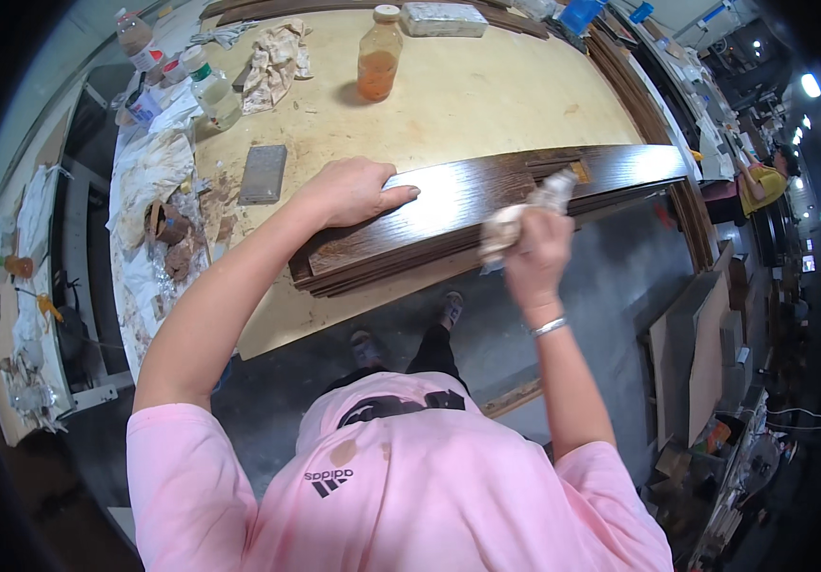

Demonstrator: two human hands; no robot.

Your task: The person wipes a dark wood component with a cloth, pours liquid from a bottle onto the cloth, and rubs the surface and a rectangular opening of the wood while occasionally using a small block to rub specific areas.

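Note:
A glossy dark brown wooden panel lies slantwise along the near edge of the worktable, on top of more dark boards. My left hand grips its far edge near the left end, thumb stretched over the top face and the other fingers curled over the edge, partly hidden. In my closed right hand is a crumpled, brown-stained rag, bunched out on both sides of the fist. The fist is over the panel's near edge, beside a recess with a light-coloured patch. The rag's upper end is blurred.
A bottle of orange liquid, a grey block, a wrapped block and a stained cloth stand or lie on the worktable. Bottles crowd its left side. Another person is at far right.

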